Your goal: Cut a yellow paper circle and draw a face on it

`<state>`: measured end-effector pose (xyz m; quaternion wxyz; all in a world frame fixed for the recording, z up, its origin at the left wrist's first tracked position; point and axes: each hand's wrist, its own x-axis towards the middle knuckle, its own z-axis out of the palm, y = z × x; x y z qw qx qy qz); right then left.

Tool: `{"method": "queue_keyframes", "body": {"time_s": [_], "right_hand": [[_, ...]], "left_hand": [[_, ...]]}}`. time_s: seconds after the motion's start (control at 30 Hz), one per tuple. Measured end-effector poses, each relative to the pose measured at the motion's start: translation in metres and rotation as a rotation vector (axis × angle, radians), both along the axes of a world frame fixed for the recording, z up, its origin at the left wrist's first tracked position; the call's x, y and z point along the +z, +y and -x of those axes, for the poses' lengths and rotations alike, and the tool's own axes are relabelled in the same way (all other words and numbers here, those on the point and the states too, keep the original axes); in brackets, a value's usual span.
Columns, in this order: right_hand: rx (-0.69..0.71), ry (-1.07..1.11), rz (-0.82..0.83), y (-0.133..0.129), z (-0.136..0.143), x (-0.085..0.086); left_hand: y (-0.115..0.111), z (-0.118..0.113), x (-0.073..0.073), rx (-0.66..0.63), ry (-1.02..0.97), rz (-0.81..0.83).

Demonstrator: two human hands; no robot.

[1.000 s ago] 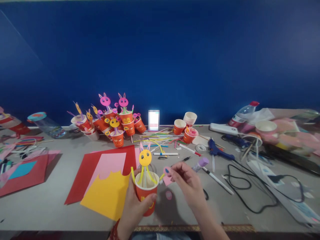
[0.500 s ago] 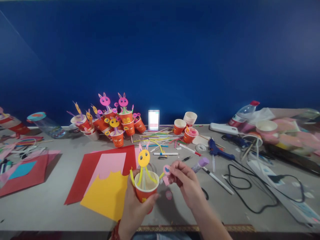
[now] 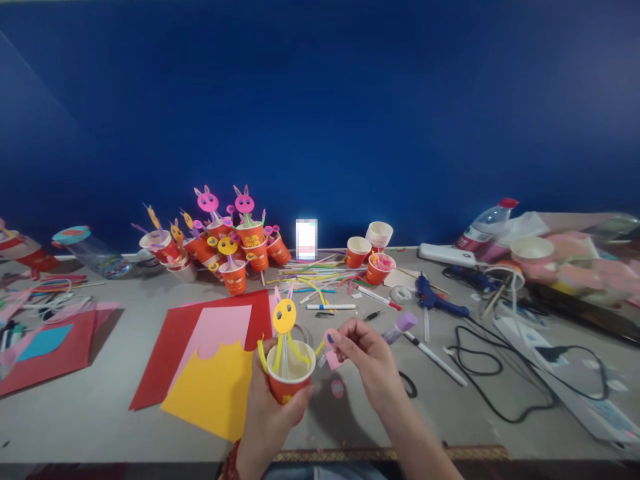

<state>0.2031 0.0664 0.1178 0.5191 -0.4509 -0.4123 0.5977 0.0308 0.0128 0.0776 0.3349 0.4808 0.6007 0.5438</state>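
Note:
My left hand (image 3: 273,407) is wrapped round a red paper cup (image 3: 289,387) with a white rim. From the cup rises a yellow round paper face (image 3: 285,316) with pink ears, on a stem with yellow pipe-cleaner arms (image 3: 300,349). My right hand (image 3: 367,360) pinches a small pink paper disc (image 3: 329,337) with a blue spot, close to the end of the right yellow arm. Whether disc and arm touch is hard to tell. Beneath, on the table, lie a pink paper piece (image 3: 336,360) and another small pink disc (image 3: 337,389).
Yellow paper (image 3: 215,393) and red paper (image 3: 155,373) lie to the left. Several decorated cups (image 3: 233,277) stand at the back left. A blue glue gun (image 3: 437,301), its black cable (image 3: 493,417), a purple glue stick (image 3: 400,329) and a white marker (image 3: 437,360) lie right.
My right fingers have shifted slightly on the pink disc, covering more of it and its blue spot. The cup in my left hand has barely moved.

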Motion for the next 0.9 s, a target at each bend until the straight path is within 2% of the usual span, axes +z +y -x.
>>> {"method": "queue_keyframes", "body": {"time_s": [0.17,0.9], "right_hand": [[-0.009,-0.041,-0.014,0.001,0.002,-0.002],[-0.063,-0.134,-0.081,0.003,0.005,-0.012]], "left_hand": [[0.000,-0.004,0.003,0.024,-0.032,-0.026],[-0.002,-0.005,0.001,0.009,-0.018,0.000]]}}
